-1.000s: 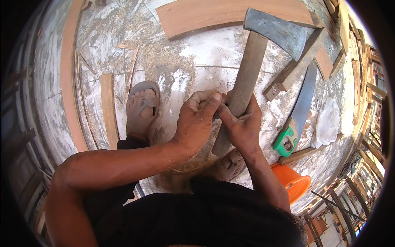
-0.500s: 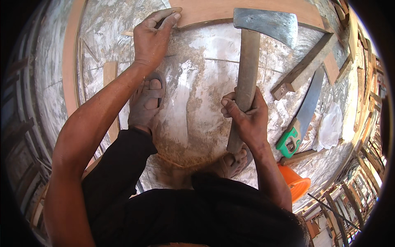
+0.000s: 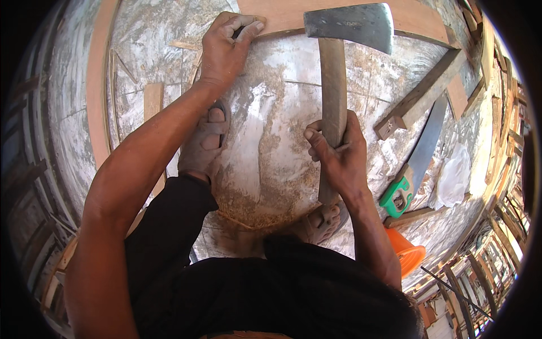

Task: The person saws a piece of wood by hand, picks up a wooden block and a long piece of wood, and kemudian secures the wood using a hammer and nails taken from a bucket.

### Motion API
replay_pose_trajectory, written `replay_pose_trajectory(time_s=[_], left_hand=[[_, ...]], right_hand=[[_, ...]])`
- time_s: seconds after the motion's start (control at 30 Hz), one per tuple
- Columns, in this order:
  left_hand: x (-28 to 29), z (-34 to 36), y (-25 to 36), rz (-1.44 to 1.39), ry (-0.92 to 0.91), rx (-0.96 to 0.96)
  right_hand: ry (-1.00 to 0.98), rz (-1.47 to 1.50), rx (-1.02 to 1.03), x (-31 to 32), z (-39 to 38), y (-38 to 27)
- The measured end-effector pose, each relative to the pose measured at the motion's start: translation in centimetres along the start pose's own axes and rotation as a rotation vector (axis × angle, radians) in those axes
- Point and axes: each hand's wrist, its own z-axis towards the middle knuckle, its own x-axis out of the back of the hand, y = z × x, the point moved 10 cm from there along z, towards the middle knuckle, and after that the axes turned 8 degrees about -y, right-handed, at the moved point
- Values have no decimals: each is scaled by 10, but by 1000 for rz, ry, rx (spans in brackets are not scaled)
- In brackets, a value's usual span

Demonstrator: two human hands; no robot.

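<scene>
One axe [image 3: 333, 73], with the right hand [image 3: 343, 155] wrapped round its handle, is right of the left hand [image 3: 226, 50], near the far board [image 3: 282, 15]. A slip could cut the left hand; I can't tell if it pinches anything.

two hands [image 3: 226, 52] [image 3: 342, 151], one axe [image 3: 333, 79], one saw [image 3: 424, 144]

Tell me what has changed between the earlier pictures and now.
The left hand has left the right hand's side, moving forward and left to the reddish board. The axe has swung, its head now farther left. The right hand kept its grip on the axe; the saw and orange bucket stayed put.
</scene>
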Motion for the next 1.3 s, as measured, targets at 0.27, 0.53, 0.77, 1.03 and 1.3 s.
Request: replay_pose_trajectory(time_s=[0.27,0.53,0.77,1.03,1.3], left_hand=[[-2,-5,3,-27,38,-29],[-3,-7,1,-42,23,-76],[0,-7,14,37,-6,-113],[4,-8,15,312,-53,-224],[-11,38,-4,454,-482,-100]], right_hand=[[16,-273,203,11,22,-68],[-22,-462,303,-7,36,-68],[57,-451,458,-1,24,-89],[53,-345,278,14,22,-77],[114,-241,52,34,12,-33]])
